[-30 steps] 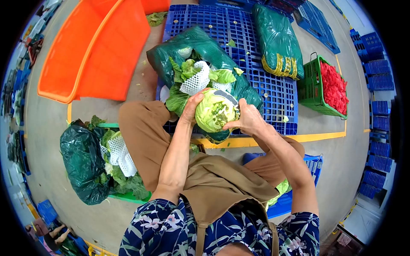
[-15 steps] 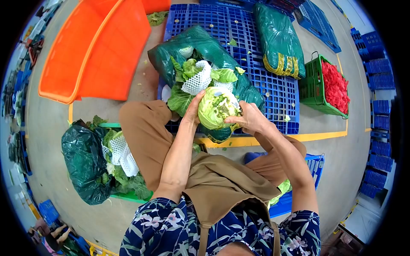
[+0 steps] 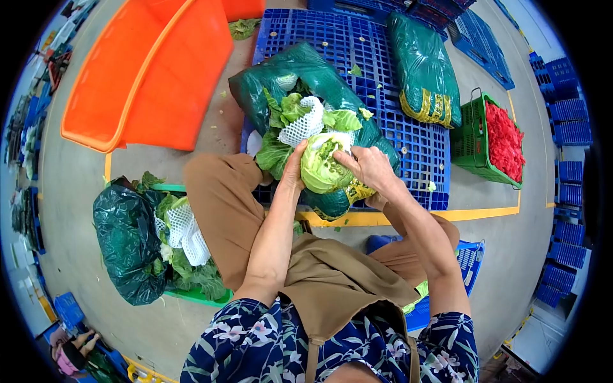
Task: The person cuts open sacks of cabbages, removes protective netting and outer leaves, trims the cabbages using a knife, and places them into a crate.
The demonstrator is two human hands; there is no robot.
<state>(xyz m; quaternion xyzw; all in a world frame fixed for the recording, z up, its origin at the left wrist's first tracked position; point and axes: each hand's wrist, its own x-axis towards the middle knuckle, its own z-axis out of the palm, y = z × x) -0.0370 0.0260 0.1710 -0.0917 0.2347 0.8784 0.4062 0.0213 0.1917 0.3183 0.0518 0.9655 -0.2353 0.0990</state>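
Observation:
A pale green cabbage is held above my lap, its cut and torn leaf layers facing up. My left hand is wrapped round its left side. My right hand is at its upper right, with curled fingers and the thumb pressed onto its top; whether a loose leaf is pinched there I cannot make out. Just beyond lies an opened dark green plastic bag with cabbages, loose green leaves and white foam netting.
A blue pallet lies ahead, bearing another full green bag. An orange bin stands at the left, a green crate of red material at the right. Beside my knees are a green crate with leaves and netting and a blue crate.
My right hand has shifted from the cabbage's right side up onto its top, the thumb now over the middle. The cabbage has turned slightly in my left hand. The view has shifted a little.

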